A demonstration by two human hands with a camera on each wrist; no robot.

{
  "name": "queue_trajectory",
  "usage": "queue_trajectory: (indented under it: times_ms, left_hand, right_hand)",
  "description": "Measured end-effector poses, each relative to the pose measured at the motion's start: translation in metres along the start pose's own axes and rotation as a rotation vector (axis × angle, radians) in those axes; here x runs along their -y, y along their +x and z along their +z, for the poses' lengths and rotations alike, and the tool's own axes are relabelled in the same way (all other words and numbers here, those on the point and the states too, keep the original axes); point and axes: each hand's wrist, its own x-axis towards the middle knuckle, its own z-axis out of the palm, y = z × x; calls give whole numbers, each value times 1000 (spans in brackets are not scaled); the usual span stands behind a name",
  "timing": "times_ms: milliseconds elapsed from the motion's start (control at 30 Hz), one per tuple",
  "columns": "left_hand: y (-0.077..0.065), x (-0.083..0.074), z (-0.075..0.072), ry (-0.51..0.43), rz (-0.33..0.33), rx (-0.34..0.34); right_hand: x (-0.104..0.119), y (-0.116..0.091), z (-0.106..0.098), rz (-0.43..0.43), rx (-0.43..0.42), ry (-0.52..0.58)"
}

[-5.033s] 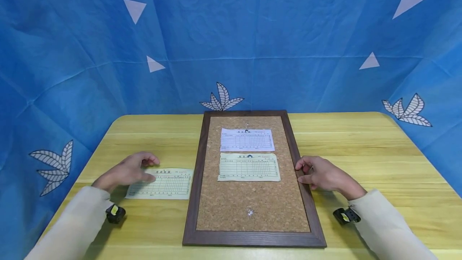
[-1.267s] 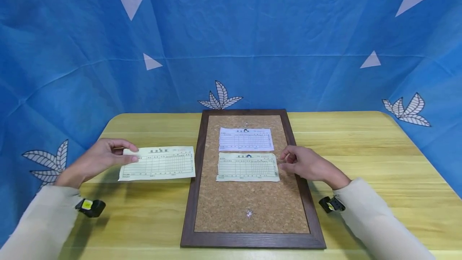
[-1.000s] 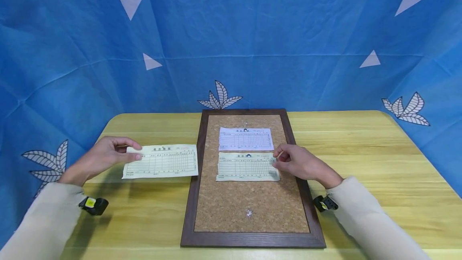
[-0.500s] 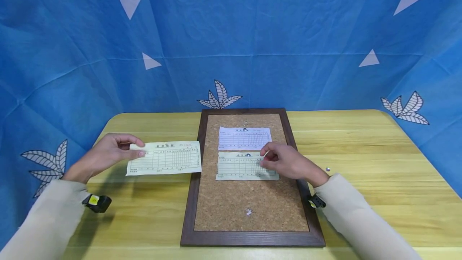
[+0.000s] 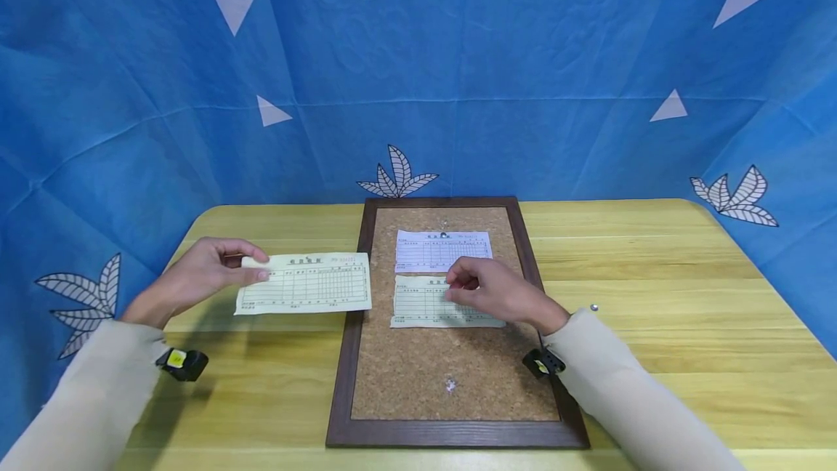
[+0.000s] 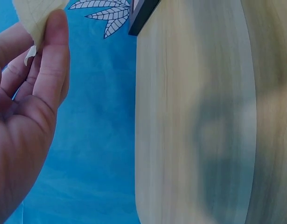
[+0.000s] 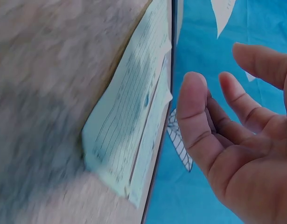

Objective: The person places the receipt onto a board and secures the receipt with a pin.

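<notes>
My left hand (image 5: 203, 275) pinches a pale yellow-green receipt slip (image 5: 307, 289) by its left edge, raised above the table. The slip's right end overlaps the left frame of a corkboard (image 5: 458, 433). In the left wrist view, the thumb and fingers press the slip (image 6: 38, 16) between them. My right hand (image 5: 503, 295) hovers over the board, covering part of a pinned pale green receipt (image 5: 418, 302). Its thumb and fingers are loosely bent and apart, with nothing between them in the right wrist view. Above lies a lilac-white receipt (image 5: 428, 251) with a round silver tack (image 5: 443, 235).
A clear pushpin (image 5: 450, 384) sticks in the lower cork, and another (image 5: 445, 223) near the top. One small silver tack (image 5: 593, 307) lies on the wooden table (image 5: 667, 275) right of the board. A blue patterned cloth (image 5: 418, 57) hangs behind.
My left hand has picked the slip up off the table and brought it rightward to the board's edge. My right hand has moved left from the board's right frame over the pale green receipt.
</notes>
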Motion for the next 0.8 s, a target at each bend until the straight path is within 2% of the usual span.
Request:
queue_trajectory:
  times_ms: [200,433,800]
  left_hand:
    - [2,-2,1,-5,-19,-6]
    - [2,-2,1,-22,4,-4]
    - [4,-7,2,-39,14,-4]
  right_hand:
    - [9,9,7,-30,21,31]
    - [16,16,14,-30,44,58]
    - [23,26,24,-71,25,125]
